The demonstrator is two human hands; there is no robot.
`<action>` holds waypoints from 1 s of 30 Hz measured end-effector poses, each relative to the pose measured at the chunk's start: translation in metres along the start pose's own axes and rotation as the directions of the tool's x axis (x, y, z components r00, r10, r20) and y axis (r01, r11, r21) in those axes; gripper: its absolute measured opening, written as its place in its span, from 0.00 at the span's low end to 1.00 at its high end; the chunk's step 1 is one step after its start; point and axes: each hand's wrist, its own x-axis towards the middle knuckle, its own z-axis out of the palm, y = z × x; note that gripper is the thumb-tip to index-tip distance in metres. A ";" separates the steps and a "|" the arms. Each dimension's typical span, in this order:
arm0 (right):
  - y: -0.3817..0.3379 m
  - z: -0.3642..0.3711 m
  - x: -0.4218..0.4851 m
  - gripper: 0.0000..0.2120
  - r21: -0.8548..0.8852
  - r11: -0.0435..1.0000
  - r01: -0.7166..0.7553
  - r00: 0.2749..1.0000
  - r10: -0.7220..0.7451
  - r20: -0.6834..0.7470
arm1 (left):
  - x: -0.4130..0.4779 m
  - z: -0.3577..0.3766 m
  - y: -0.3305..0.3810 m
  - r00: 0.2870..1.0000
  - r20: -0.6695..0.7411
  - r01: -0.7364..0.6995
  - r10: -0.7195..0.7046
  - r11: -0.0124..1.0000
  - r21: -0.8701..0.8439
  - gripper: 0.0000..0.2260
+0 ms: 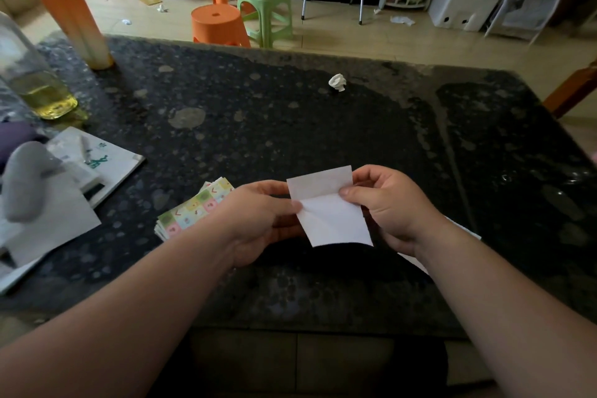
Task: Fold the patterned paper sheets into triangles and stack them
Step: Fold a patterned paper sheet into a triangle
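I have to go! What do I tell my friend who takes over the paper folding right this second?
Left hand: pinches the left edge of the sheet.
Right hand: pinches its upper right edge.
The sheet is over the table, white side up, with a fold begun but no triangle yet.
The stack of patterned sheets lies on the table beside the left hand.
Done: no finished triangle shows; the white paper edge under the right forearm is too hidden to tell.
Left: finish this fold, fold the stack, pile the triangles.
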 end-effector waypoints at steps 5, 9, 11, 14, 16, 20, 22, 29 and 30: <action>-0.001 -0.004 -0.001 0.09 0.045 0.998 -0.045 0.993 0.039 0.114 | -0.001 0.001 -0.001 0.998 -0.007 -0.061 0.060 0.997 -0.045 0.09; 0.001 -0.002 -0.001 0.09 0.049 0.999 0.007 0.998 -0.011 0.068 | -0.003 0.002 -0.003 0.998 -0.017 -0.059 0.059 0.998 -0.013 0.14; 0.001 -0.001 0.001 0.10 0.062 0.998 0.030 0.999 -0.031 0.021 | -0.006 0.003 -0.004 0.997 0.049 -0.059 0.060 0.998 -0.020 0.20; 0.000 0.000 0.002 0.11 0.087 0.995 0.040 0.999 -0.040 -0.005 | -0.008 0.006 -0.004 0.987 0.136 -0.081 0.081 0.997 -0.007 0.24; 0.000 0.001 0.001 0.11 0.081 0.996 0.036 0.999 -0.036 0.000 | -0.006 0.005 -0.004 0.988 0.130 -0.080 0.080 0.997 -0.005 0.25; 0.001 0.002 0.000 0.11 0.070 0.998 -0.012 1.000 0.010 0.022 | 0.006 -0.006 -0.008 0.995 0.019 -0.097 0.095 0.990 0.103 0.26; 0.005 0.006 0.001 0.12 -0.034 0.996 -0.083 0.996 0.084 0.033 | 0.011 -0.011 -0.012 0.981 -0.087 -0.120 0.172 0.898 0.423 0.22; 0.031 0.029 0.005 0.27 -0.442 0.891 -0.108 0.993 0.120 -0.001 | 0.012 -0.008 -0.047 0.864 0.135 -0.221 0.484 0.124 0.967 0.08; 0.032 0.031 0.005 0.29 -0.490 0.866 -0.103 0.994 0.100 -0.031 | 0.012 -0.009 -0.052 0.817 0.223 -0.257 0.531 -0.010 0.966 0.06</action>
